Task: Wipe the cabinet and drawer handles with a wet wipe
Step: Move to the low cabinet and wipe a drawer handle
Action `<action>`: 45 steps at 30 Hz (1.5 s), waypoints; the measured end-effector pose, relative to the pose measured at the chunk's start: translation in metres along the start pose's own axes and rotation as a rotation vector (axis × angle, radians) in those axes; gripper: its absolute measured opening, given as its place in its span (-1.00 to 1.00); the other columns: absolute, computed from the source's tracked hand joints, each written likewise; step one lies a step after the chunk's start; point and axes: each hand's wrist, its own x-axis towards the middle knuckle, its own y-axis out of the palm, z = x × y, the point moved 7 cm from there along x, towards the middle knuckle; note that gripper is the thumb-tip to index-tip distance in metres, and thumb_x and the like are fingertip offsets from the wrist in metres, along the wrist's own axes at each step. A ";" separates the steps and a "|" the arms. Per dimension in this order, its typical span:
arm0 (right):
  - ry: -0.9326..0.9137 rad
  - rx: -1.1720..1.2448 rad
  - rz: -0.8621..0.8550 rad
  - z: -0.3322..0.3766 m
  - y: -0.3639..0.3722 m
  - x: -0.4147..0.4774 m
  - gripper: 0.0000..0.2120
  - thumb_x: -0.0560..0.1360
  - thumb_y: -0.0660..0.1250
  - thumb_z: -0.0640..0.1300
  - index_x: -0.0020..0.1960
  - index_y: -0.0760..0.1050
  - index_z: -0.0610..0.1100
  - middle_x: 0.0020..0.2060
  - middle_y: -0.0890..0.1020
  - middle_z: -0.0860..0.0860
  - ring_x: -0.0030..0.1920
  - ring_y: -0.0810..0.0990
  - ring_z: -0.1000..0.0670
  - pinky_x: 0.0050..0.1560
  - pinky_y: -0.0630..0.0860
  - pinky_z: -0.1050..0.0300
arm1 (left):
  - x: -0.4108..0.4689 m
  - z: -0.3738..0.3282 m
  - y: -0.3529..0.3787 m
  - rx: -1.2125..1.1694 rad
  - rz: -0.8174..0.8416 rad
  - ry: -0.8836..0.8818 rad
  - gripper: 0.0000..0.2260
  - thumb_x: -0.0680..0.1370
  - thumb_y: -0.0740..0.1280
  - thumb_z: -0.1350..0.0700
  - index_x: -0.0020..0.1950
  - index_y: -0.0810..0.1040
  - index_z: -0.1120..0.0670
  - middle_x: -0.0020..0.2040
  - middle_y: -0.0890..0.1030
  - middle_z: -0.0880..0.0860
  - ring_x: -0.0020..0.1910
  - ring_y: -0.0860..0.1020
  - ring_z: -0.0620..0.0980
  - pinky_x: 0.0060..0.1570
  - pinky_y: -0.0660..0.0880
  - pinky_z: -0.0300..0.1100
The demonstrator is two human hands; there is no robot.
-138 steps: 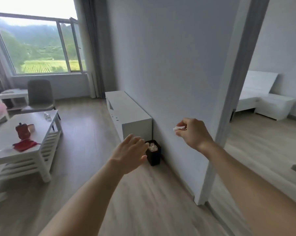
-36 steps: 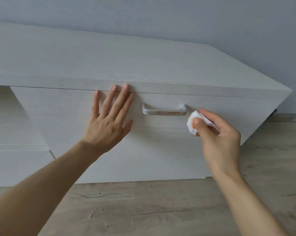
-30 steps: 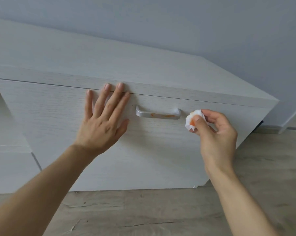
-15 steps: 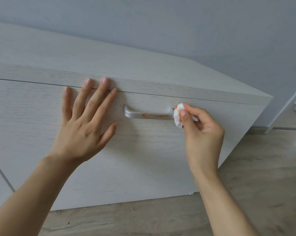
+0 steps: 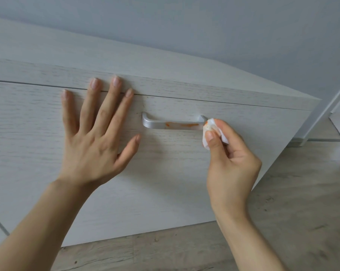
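Handle (image 5: 173, 124) runs left-right on drawer front (image 5: 184, 182), orange smears on it. Right hand (image 5: 229, 163) pinches balled wipe (image 5: 210, 132) against its right end. Left hand (image 5: 96, 137) flat, fingers spread, on the front.

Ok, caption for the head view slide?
Right hand holds a wet wipe at the end of the orange-smeared drawer handle; left hand rests flat on the drawer front.

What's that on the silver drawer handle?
Orange smears streak the front of the handle. The crumpled wet wipe, pinched in the right hand, covers its right end, so any stain there is hidden.
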 end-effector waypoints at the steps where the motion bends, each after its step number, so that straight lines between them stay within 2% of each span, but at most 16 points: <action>1: 0.003 0.006 -0.015 -0.001 0.000 0.001 -0.80 0.50 0.34 -0.31 0.02 0.59 -0.04 -0.15 0.66 -0.03 -0.19 0.61 0.19 -0.09 0.46 0.43 | 0.000 0.000 0.000 -0.001 -0.001 0.002 -0.40 0.61 0.07 -0.14 0.56 0.02 0.09 0.56 0.02 0.07 0.54 -0.12 0.05 0.45 -0.26 0.10; 4: -0.027 0.004 -0.061 -0.001 0.001 0.003 -0.77 0.48 0.35 -0.31 0.01 0.58 -0.01 -0.11 0.67 -0.04 -0.18 0.62 0.18 -0.10 0.46 0.41 | -0.001 -0.001 0.000 0.002 -0.010 0.009 -0.40 0.60 0.07 -0.14 0.56 0.03 0.10 0.55 0.03 0.08 0.54 -0.11 0.06 0.45 -0.26 0.10; 8: -0.185 -0.076 -0.059 0.011 0.001 -0.005 -0.78 0.44 0.38 -0.31 0.04 0.58 -0.09 -0.14 0.60 0.06 -0.13 0.61 0.20 -0.09 0.46 0.42 | -0.001 -0.001 0.001 0.019 -0.024 0.003 -0.40 0.60 0.08 -0.15 0.56 0.05 0.10 0.56 0.03 0.08 0.54 -0.10 0.06 0.45 -0.26 0.10; 11: -0.144 -0.017 -0.119 0.004 -0.008 -0.001 -0.76 0.42 0.40 -0.32 -0.02 0.59 -0.02 -0.16 0.57 0.12 -0.12 0.62 0.15 -0.07 0.48 0.36 | 0.000 -0.002 0.001 0.019 -0.024 0.003 -0.40 0.60 0.07 -0.14 0.56 0.03 0.09 0.55 0.03 0.09 0.54 -0.11 0.05 0.45 -0.27 0.09; 15: -0.281 -0.181 -0.002 0.015 0.013 -0.026 -0.79 0.42 0.41 -0.29 0.02 0.60 -0.10 -0.21 0.53 0.09 -0.20 0.53 0.19 -0.15 0.49 0.26 | 0.000 -0.001 0.001 0.022 -0.018 0.000 -0.40 0.60 0.07 -0.15 0.56 0.02 0.09 0.55 0.00 0.08 0.54 -0.14 0.05 0.45 -0.29 0.08; 17: -0.319 -0.201 -0.031 0.017 0.013 -0.027 -0.78 0.43 0.40 -0.29 0.04 0.59 -0.09 -0.17 0.52 0.12 -0.19 0.52 0.22 -0.14 0.49 0.26 | -0.001 -0.002 0.001 0.019 -0.023 0.002 -0.40 0.60 0.07 -0.14 0.56 0.03 0.10 0.55 0.01 0.08 0.54 -0.15 0.05 0.45 -0.29 0.08; 19: -0.294 -0.179 -0.147 0.017 0.005 -0.019 -0.77 0.45 0.37 -0.29 0.07 0.55 -0.07 -0.12 0.50 0.15 -0.14 0.53 0.22 -0.09 0.47 0.29 | 0.000 -0.002 0.001 0.014 -0.024 0.001 -0.40 0.60 0.07 -0.14 0.56 0.03 0.10 0.54 0.01 0.09 0.54 -0.11 0.08 0.45 -0.28 0.08; 21: -0.267 -0.172 -0.178 0.017 0.003 -0.015 -0.78 0.47 0.34 -0.29 0.08 0.54 -0.08 -0.10 0.50 0.15 -0.10 0.56 0.21 -0.06 0.49 0.27 | 0.000 -0.002 0.001 0.016 -0.020 0.002 -0.40 0.60 0.07 -0.14 0.56 0.02 0.09 0.54 0.02 0.10 0.53 -0.06 0.13 0.45 -0.28 0.08; 26: -0.330 -0.309 -0.104 0.022 0.009 -0.016 -0.81 0.48 0.32 -0.33 0.07 0.59 -0.22 -0.08 0.52 0.02 -0.08 0.54 0.19 -0.03 0.50 0.33 | -0.001 -0.003 0.002 0.025 -0.016 -0.006 -0.40 0.60 0.07 -0.15 0.56 0.01 0.08 0.55 0.01 0.09 0.54 -0.08 0.11 0.44 -0.26 0.10; 30: -0.372 -0.382 -0.051 0.028 0.011 -0.012 -0.81 0.46 0.34 -0.37 0.06 0.59 -0.25 -0.09 0.53 -0.02 -0.10 0.52 0.16 -0.02 0.45 0.41 | 0.000 -0.002 0.002 0.022 -0.020 -0.017 -0.40 0.60 0.06 -0.16 0.56 0.02 0.08 0.55 0.01 0.08 0.54 -0.14 0.04 0.44 -0.27 0.09; 36: -0.394 -0.406 0.035 0.033 0.019 -0.011 -0.83 0.46 0.34 -0.36 0.03 0.61 -0.24 -0.10 0.57 -0.06 -0.12 0.53 0.11 -0.05 0.42 0.42 | 0.000 -0.003 0.001 0.017 -0.029 -0.005 -0.39 0.59 0.07 -0.16 0.56 0.01 0.08 0.53 0.05 0.12 0.51 -0.03 0.17 0.44 -0.26 0.09; 40: -0.383 -0.371 0.032 0.033 0.025 -0.017 -0.82 0.45 0.35 -0.37 0.03 0.61 -0.25 -0.10 0.56 -0.09 -0.11 0.54 0.09 -0.05 0.44 0.40 | 0.000 -0.003 -0.001 0.020 -0.028 0.000 -0.39 0.59 0.08 -0.15 0.56 0.02 0.09 0.53 0.07 0.12 0.50 0.00 0.19 0.44 -0.26 0.09; 42: -0.392 -0.344 0.027 0.033 0.022 -0.019 -0.81 0.45 0.36 -0.36 0.04 0.61 -0.22 -0.10 0.52 -0.07 -0.12 0.53 0.13 -0.05 0.43 0.44 | 0.001 -0.004 -0.001 0.015 -0.024 0.002 -0.39 0.59 0.08 -0.15 0.56 0.03 0.10 0.53 0.08 0.13 0.50 0.00 0.20 0.44 -0.26 0.09; 45: -0.314 -0.209 -0.093 0.026 0.002 -0.014 -0.75 0.45 0.36 -0.33 0.07 0.55 -0.08 -0.08 0.44 0.11 -0.11 0.52 0.22 -0.04 0.42 0.45 | 0.001 -0.004 -0.002 0.005 -0.016 0.005 -0.38 0.59 0.08 -0.15 0.56 0.04 0.11 0.53 0.10 0.13 0.50 -0.01 0.19 0.44 -0.26 0.09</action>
